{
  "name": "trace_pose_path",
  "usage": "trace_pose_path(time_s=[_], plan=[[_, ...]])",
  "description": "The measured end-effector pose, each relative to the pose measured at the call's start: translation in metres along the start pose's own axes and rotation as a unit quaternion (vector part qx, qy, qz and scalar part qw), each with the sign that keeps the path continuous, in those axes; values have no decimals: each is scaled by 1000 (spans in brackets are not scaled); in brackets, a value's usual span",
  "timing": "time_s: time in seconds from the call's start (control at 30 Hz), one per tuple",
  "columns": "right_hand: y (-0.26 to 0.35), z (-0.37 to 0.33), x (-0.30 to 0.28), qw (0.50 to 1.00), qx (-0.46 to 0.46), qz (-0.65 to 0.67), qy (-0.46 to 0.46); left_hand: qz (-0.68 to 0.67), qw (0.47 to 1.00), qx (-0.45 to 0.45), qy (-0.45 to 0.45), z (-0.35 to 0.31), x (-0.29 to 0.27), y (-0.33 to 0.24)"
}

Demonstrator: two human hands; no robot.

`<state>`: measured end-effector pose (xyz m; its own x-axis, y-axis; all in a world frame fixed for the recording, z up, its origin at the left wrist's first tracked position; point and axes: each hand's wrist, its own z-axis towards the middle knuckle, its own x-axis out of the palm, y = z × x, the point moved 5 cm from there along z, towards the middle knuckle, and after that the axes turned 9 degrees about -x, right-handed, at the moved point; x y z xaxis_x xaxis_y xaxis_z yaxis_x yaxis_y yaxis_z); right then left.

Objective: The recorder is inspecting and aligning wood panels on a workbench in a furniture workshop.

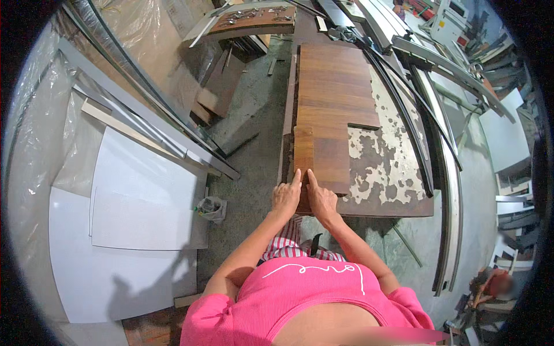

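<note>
A narrow wood-grain strip [304, 151] lies lengthwise along the left edge of a larger wood-grain panel [332, 86] on the worktable. My left hand [285, 197] is at the strip's near end, index finger stretched forward along its left side and the other fingers curled. Opposite it, my right hand [322, 200] mirrors this pose, its index fingertip on the strip's right side. The two fingertips are close together but apart. My thumbs and the undersides of my hands are hidden. The panel has a step cut into its right side.
Flaking pale patches cover the worktable [392, 173]. Long dark profiles [404, 115] run along its right side. White sheets [138, 202] and metal lengths [156, 115] lean at the left. A small bin [212, 209] stands on the floor; another table [254, 22] with metal parts is beyond.
</note>
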<state>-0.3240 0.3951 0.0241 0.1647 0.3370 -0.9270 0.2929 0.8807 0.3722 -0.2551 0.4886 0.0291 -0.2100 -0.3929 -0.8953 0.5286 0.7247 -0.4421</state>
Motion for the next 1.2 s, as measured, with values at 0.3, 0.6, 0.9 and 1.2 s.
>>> trace_pose_path(time_s=[0.3, 0.6, 0.9, 1.2], plan=[[-13, 44, -5, 998, 31, -22, -53, 14, 997, 6, 75, 55, 8, 0], [-15, 137, 3, 978, 64, -47, -192, -31, 990, 101, 89, 153, 10, 29], [-32, 210, 4, 967, 153, -104, -175, -33, 977, 183, 101, 238, 23, 37], [-55, 271, -9, 975, 167, -98, -111, -52, 975, 180, 116, 299, 33, 28]])
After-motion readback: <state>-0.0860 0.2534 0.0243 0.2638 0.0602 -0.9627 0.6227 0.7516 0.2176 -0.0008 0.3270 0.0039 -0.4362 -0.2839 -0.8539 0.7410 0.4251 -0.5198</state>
